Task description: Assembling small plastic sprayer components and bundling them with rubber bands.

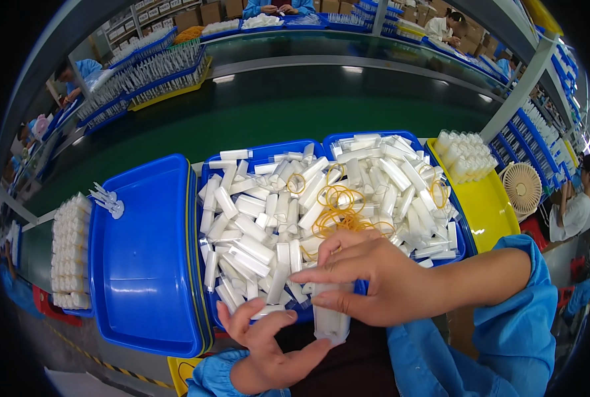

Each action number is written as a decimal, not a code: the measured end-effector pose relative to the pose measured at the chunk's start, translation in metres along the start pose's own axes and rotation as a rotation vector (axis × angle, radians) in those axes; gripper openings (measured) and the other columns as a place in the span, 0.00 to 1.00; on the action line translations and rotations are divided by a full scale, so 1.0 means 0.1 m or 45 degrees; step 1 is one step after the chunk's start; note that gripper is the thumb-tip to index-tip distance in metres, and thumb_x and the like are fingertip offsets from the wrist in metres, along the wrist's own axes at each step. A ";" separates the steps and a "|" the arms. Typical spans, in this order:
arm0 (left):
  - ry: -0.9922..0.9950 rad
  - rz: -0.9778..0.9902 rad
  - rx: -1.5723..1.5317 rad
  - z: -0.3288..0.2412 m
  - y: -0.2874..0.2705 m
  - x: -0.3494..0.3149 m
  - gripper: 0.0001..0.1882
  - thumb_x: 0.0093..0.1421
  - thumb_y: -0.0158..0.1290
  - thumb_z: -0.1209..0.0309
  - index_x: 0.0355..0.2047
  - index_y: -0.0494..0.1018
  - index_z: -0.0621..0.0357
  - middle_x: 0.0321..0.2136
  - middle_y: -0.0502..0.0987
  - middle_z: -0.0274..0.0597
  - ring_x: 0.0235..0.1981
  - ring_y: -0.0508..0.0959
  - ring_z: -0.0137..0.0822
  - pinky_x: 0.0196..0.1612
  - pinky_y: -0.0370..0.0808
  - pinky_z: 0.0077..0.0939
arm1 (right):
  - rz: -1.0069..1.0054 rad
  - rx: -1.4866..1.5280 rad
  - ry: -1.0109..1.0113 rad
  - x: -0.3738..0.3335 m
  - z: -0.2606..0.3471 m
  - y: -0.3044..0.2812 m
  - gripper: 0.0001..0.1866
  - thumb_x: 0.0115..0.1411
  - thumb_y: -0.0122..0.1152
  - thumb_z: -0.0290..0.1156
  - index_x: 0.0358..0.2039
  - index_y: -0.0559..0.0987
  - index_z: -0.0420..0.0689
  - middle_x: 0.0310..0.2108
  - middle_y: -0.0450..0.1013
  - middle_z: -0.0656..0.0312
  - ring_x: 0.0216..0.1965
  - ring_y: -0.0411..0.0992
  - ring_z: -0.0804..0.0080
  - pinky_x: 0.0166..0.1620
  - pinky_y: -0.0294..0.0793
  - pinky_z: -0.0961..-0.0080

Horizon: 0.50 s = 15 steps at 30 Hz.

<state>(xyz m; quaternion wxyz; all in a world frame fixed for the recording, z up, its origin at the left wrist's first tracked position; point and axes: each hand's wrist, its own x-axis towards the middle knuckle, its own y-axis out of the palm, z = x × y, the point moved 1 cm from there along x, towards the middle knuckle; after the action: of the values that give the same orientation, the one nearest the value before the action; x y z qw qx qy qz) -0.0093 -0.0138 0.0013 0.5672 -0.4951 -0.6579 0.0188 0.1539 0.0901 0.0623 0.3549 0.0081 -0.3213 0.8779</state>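
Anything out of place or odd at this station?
Mildly odd: yellow rubber bands lie loose in a tangle over the white pieces rather than kept apart. A few white stemmed parts sit by themselves in the left blue tray's far-left corner.

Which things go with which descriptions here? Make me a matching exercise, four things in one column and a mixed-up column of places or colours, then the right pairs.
Column one
1. Rubber bands
2. Translucent packet
3. Round fan
4. Near tray stack

Column two
A. Held by the right hand
B. Blue on top, left of the heaped white pieces
C. Yellow-orange, lying on the heap
D. Beige, at the right beside the yellow tray

Pairs: 1-C, 2-A, 3-D, 4-B
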 end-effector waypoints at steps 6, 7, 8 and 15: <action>0.007 -0.165 -0.021 0.02 0.08 0.03 0.38 0.42 0.63 0.52 0.53 0.57 0.25 0.44 0.62 0.43 0.48 0.61 0.49 0.56 0.47 0.54 | 0.033 0.092 0.100 -0.07 -0.01 0.01 0.19 0.49 0.63 0.24 0.44 0.77 0.45 0.28 0.68 0.59 0.33 0.67 0.69 0.36 0.67 0.76; 0.008 -0.135 -0.049 0.03 0.08 0.04 0.40 0.43 0.62 0.51 0.55 0.54 0.28 0.46 0.62 0.44 0.50 0.60 0.51 0.56 0.49 0.54 | 0.017 0.134 0.071 -0.07 -0.01 -0.01 0.19 0.49 0.63 0.24 0.44 0.76 0.44 0.29 0.68 0.59 0.34 0.67 0.69 0.37 0.66 0.76; -0.076 -0.154 -0.306 0.01 0.08 0.06 0.44 0.41 0.63 0.50 0.56 0.52 0.35 0.47 0.60 0.45 0.50 0.60 0.50 0.56 0.50 0.52 | 0.012 0.183 0.039 -0.06 0.00 -0.02 0.19 0.49 0.62 0.24 0.45 0.76 0.43 0.29 0.69 0.59 0.34 0.67 0.69 0.38 0.66 0.76; -1.279 0.201 -2.506 -0.23 0.05 0.14 0.52 0.44 0.64 0.63 0.61 0.40 0.56 0.58 0.52 0.50 0.60 0.56 0.44 0.59 0.56 0.40 | 0.053 0.223 -0.155 -0.20 0.18 -0.07 0.19 0.51 0.62 0.28 0.46 0.76 0.43 0.32 0.70 0.60 0.39 0.66 0.66 0.43 0.63 0.71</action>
<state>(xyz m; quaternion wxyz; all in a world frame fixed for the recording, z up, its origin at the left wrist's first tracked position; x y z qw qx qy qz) 0.0130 -0.0142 0.0162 -0.4082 -0.7063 -0.5074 -0.2777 0.1695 0.0712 0.0751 0.3144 0.0856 -0.2643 0.9077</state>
